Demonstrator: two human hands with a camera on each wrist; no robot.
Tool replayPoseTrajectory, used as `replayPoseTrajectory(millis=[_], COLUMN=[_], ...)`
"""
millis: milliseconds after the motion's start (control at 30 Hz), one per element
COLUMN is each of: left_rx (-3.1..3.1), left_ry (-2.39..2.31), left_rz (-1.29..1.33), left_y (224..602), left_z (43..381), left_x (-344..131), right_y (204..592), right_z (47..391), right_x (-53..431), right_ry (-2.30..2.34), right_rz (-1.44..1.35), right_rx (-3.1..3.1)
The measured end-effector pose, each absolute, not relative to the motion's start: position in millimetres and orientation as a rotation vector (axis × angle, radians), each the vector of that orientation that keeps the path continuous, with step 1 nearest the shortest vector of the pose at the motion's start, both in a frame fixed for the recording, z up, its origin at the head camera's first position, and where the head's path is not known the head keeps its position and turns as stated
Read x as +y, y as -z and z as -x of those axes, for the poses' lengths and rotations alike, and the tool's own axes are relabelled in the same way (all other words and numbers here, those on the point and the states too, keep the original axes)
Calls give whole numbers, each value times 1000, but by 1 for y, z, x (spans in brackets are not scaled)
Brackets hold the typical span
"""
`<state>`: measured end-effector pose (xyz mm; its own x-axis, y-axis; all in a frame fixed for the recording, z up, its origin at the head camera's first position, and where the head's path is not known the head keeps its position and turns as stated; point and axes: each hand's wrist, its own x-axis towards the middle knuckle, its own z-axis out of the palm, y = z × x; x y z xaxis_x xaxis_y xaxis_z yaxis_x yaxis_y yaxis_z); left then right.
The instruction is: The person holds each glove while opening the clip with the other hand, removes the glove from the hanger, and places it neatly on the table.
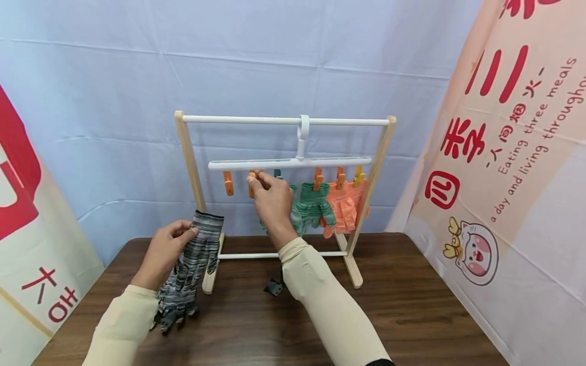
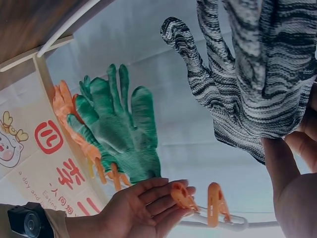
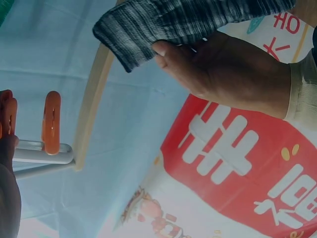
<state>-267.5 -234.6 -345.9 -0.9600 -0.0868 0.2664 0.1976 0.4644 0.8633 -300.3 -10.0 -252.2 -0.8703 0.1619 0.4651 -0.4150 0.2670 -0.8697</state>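
A black-and-grey striped knit glove (image 1: 197,259) hangs fingers-down from my left hand (image 1: 167,249), which pinches it near the cuff between thumb and fingers. My right hand (image 1: 273,201) holds an orange clothespin (image 1: 252,185) on the white hanger (image 1: 256,164). Beside it, at the hanger's left end, another orange clothespin (image 1: 228,184) hangs with nothing in it. Green gloves (image 1: 313,201) and orange gloves (image 1: 345,206) hang from clips farther right, partly hidden by my right hand in the head view. In the left wrist view the green glove (image 2: 119,129) hangs just beyond my right hand.
The hanger hooks over the top bar (image 1: 238,120) of a wooden rack, whose feet stand on the dark table (image 1: 412,305). A small black object (image 1: 273,287) lies on the table near my right forearm. Printed cloths (image 1: 513,168) flank both sides.
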Motion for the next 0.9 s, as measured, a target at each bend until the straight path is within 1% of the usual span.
replayPoseTrajectory(millis=[67, 300, 900], left_rx=[-2428, -2505, -2546], left_ry=[1511, 1310, 1345], left_rz=[86, 42, -87], left_y=[346, 348, 365], left_z=[267, 265, 258], left_x=[-237, -250, -295], right_y=[252, 253, 253], right_z=[300, 301, 301], right_x=[-10, -9, -10], right_ry=[-1645, -1629, -1614], right_rz=[-226, -213, -217], right_rx=[-2076, -2064, -2063])
